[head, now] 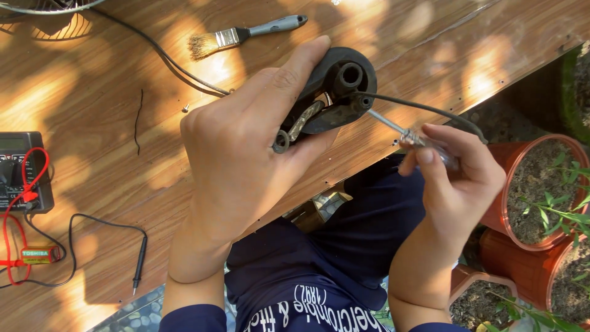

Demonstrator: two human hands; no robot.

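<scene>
Lying above the wooden table [92,184], near its front edge, with the long axis running from lower left to upper right: a black oval part [335,92], the round socket end pointing up and right, the small metal eyelet end pointing down and left. Trailing off to the right from the socket side, a dark cable [430,110].

Wrapping closed around the black oval part, the left hand [246,154], index finger stretching along the upper edge, thumb pressing from below, palm side hidden.

Pinching narrow around a screwdriver [409,136], the right hand [455,178], metal shaft slanting up and left, tip touching the part beside the cable outlet. Handle mostly hidden under the fingers.

Lying further back on the table, a paintbrush [239,35], bristles pointing left. Resting at the left edge, a multimeter [21,175], partly cut off, with red and black leads and a black probe [140,261]. Sitting near the brush cable, a small screw [185,109]. Standing at the right, terracotta pots [541,190] with soil, cut off by the frame.
</scene>
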